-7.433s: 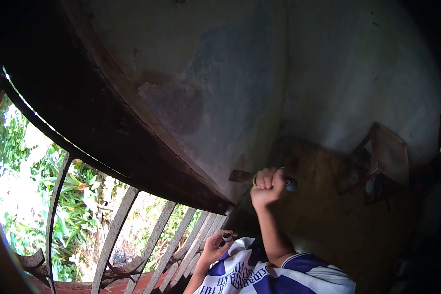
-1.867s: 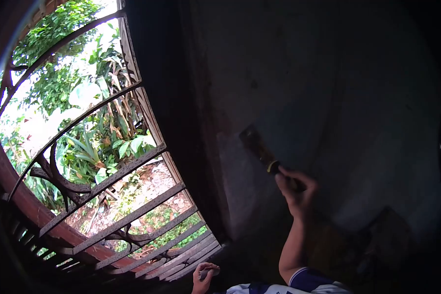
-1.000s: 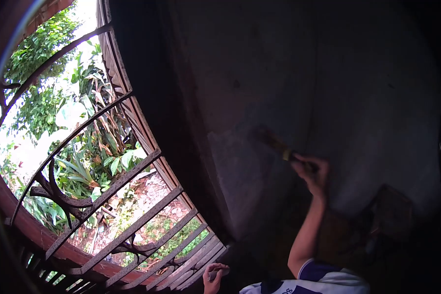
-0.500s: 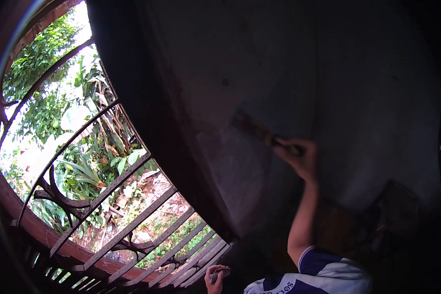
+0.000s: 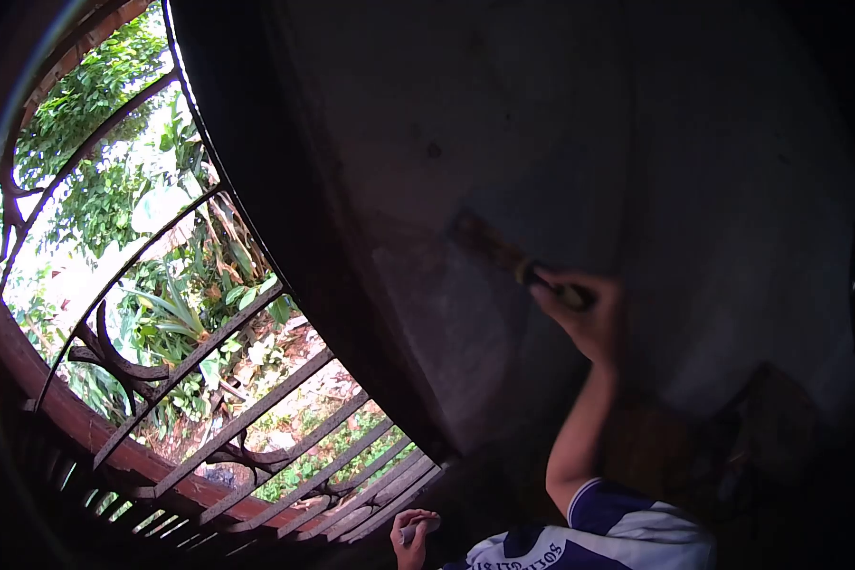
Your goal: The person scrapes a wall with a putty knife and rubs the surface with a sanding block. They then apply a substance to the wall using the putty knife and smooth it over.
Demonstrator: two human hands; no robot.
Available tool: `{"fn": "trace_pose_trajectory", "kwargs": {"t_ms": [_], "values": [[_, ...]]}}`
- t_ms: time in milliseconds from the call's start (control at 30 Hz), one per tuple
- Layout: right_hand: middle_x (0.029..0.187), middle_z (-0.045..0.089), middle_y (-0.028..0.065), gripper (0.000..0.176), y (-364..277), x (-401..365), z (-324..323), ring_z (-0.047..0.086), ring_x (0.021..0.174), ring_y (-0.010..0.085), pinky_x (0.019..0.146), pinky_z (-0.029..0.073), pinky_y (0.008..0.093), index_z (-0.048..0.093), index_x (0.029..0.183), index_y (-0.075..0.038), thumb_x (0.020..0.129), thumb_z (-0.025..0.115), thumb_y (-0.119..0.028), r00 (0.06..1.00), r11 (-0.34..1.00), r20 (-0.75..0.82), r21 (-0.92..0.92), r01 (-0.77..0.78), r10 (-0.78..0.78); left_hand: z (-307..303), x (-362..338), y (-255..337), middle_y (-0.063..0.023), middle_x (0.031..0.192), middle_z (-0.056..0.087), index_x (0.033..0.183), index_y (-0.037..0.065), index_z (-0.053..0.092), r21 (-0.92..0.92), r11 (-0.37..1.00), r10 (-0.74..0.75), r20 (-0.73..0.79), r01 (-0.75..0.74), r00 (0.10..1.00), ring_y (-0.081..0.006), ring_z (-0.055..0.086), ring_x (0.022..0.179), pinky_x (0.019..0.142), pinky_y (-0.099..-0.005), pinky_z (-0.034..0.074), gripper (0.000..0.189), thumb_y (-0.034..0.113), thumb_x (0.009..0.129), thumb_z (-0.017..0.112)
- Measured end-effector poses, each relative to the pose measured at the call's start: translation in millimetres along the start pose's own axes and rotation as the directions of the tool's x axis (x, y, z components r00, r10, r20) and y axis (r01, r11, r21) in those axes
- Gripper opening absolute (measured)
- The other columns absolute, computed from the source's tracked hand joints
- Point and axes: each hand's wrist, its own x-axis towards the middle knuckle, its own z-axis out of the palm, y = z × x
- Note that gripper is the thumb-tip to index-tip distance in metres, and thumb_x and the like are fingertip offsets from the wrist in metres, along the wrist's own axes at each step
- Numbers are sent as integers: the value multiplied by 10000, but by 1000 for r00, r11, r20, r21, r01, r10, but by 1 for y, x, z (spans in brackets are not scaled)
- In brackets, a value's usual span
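Note:
My right hand (image 5: 589, 309) is closed round the dark handle of a paintbrush (image 5: 489, 242), arm raised. The brush's wide end points up and left, against the shaded pale wall (image 5: 532, 142). Around its tip the wall has a bluish patch (image 5: 532, 204). Low in the view, my left hand (image 5: 411, 534) has curled fingers near the window bars, with a small greyish thing in them that I cannot make out.
A window with dark metal bars (image 5: 247, 418) and a reddish frame (image 5: 66, 418) fills the left side, with bright plants (image 5: 114, 199) outside. A dark window edge (image 5: 285, 228) borders the wall. Dim shapes (image 5: 760, 418) stand low on the right.
The brush tip stays at nearly the same spot on the wall, while my right forearm shifts slightly left. The view has moved a little; my left hand sits slightly further left.

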Motion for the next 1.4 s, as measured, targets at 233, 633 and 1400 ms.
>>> {"fn": "trace_pose_trajectory", "kwargs": {"t_ms": [233, 633, 1400], "values": [[967, 740, 129, 221, -10, -8, -18, 713, 883, 161, 800, 548, 261, 740, 989, 11, 777, 778, -39, 996, 997, 46, -4, 71, -71, 15, -2, 1, -131, 1025, 665, 1125, -16, 549, -35, 999, -14, 42, 16, 999, -209, 666, 940, 841, -323, 559, 201, 30, 929, 555], [950, 743, 130, 211, -2, -5, -19, 710, 854, 145, 748, 536, 245, 743, 968, 7, 776, 793, -65, 996, 996, 2, -6, 89, -89, 38, -10, 8, -128, 1022, 666, 1118, -24, 552, 40, 999, -24, 19, 24, 1000, -208, 674, 925, 841, -318, 561, 202, 41, 926, 563], [962, 735, 155, 204, -6, -19, -20, 718, 924, 206, 806, 557, 280, 736, 970, 17, 775, 781, -22, 997, 997, 30, -25, 67, -66, 57, -34, 0, -140, 1027, 672, 1132, 0, 551, -86, 994, -66, -65, 60, 996, -216, 674, 941, 832, -340, 570, 200, 27, 934, 563]]}}
